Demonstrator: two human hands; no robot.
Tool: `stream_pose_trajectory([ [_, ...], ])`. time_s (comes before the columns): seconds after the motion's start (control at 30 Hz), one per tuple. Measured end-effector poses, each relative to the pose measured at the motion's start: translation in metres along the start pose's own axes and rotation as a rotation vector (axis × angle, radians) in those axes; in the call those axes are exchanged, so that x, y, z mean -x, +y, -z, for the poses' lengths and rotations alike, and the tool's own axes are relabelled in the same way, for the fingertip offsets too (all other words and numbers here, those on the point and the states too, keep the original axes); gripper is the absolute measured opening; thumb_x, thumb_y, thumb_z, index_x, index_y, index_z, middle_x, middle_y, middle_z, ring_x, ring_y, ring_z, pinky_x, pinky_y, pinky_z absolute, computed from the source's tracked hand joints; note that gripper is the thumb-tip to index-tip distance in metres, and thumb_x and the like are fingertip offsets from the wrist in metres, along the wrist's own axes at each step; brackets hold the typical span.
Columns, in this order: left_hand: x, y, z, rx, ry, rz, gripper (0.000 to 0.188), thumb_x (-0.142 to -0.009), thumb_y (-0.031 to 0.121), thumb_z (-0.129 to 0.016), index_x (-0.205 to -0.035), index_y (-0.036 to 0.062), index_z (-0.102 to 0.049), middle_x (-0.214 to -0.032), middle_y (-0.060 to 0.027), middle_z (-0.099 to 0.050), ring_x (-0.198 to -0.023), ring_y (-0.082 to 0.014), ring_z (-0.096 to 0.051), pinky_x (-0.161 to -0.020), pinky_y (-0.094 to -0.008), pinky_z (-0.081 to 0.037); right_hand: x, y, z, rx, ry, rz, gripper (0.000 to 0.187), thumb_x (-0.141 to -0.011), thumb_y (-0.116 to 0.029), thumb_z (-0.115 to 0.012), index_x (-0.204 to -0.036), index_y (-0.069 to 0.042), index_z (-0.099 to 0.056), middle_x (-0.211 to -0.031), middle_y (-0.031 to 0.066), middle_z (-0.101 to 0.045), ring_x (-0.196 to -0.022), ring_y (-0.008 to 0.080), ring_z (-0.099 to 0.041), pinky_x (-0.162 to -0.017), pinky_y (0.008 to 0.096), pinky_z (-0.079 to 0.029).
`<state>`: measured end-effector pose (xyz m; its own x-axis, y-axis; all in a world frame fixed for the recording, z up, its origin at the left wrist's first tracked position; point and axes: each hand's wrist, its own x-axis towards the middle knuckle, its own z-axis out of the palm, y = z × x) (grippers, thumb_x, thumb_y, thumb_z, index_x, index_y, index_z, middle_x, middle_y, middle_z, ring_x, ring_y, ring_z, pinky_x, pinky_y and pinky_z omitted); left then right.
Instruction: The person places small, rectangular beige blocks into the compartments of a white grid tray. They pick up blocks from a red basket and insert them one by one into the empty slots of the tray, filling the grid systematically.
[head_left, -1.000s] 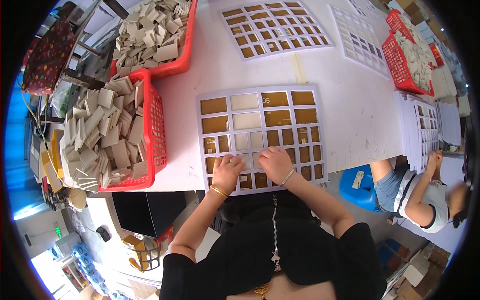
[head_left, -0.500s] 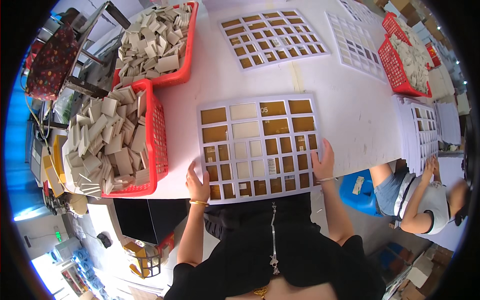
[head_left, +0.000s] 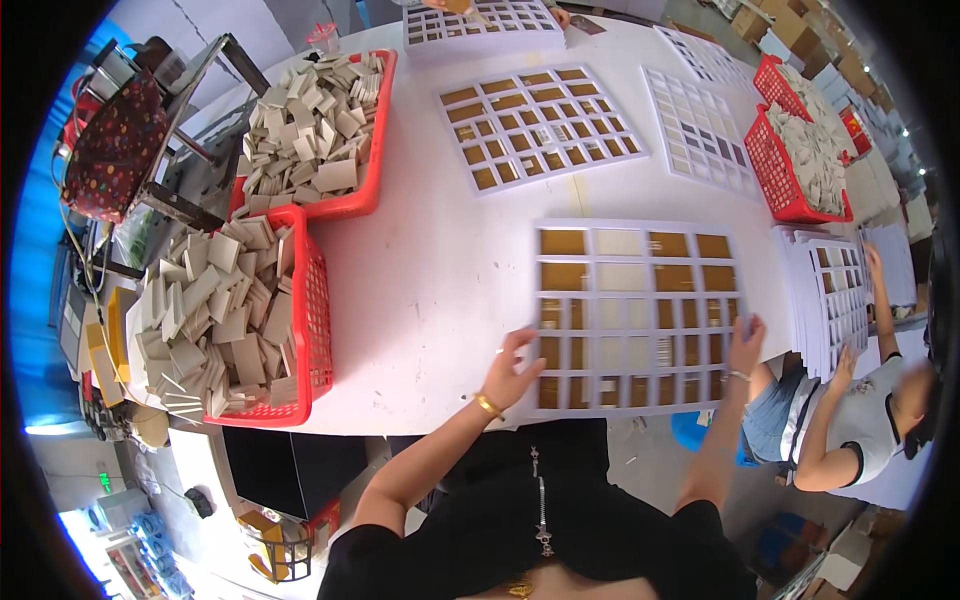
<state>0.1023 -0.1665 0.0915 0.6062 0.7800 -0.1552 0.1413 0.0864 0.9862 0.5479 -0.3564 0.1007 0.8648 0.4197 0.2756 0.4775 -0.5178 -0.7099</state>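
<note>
A white grid board [head_left: 640,224] lies near the table's front edge, to the right of my body. Brown shows through many of its windows, while a column of cream pieces [head_left: 622,277] fills the second row of windows from the left. My left hand [head_left: 512,370] grips the board's left edge, thumb toward the rim. On the opposite edge, my right hand [head_left: 743,348] holds the rim with fingers pointing away from me. The fingertips under the board are hidden, and the board looks slightly blurred.
Red baskets [head_left: 316,325] heaped with cream tiles [head_left: 225,310] line the left side. Another grid board [head_left: 540,125] lies farther back. Red baskets [head_left: 768,165] and a board stack [head_left: 800,290] stand right, beside a co-worker [head_left: 850,425]. Another person's hands show at the far stack [head_left: 485,42].
Both hands have shifted the grid board to the right across the table. The view has tilted up, bringing the far board stack and another person's hands into sight.
</note>
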Motion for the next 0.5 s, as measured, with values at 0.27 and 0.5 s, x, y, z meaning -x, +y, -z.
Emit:
stream_pose_trajectory([
  [0.27, -0.186, -0.043, 0.072, -0.583, 0.508, -0.317, 0.071, -0.069, 0.011, -0.077, -0.129, 0.0055, -0.039, -0.123, -0.0181, -0.047, -0.108, -0.0325, -0.05, -0.088, -0.0412, -0.046, -0.005, -0.088, 0.026, 0.112, 0.09, 0.329, 0.056, -0.088, -0.019, -0.062, -0.134, 0.002, -0.039, -0.137, 0.0188, -0.043, -0.122, 0.0317, -0.047, -0.103, 0.0403, -0.036],
  [0.5, -0.264, 0.031, 0.133, -1.128, 0.282, 0.123, 0.11, -0.061, 0.035, -0.085, -0.147, 0.0207, -0.018, -0.14, -0.0147, -0.034, -0.121, -0.0331, -0.045, -0.093, -0.041, -0.047, 0.072, -0.072, -0.007, -0.145, -0.169, 0.037, 0.05, -0.086, -0.012, -0.061, -0.131, 0.001, -0.042, -0.131, 0.0147, -0.048, -0.096, 0.0216, -0.061, -0.084, 0.0327, -0.047],
])
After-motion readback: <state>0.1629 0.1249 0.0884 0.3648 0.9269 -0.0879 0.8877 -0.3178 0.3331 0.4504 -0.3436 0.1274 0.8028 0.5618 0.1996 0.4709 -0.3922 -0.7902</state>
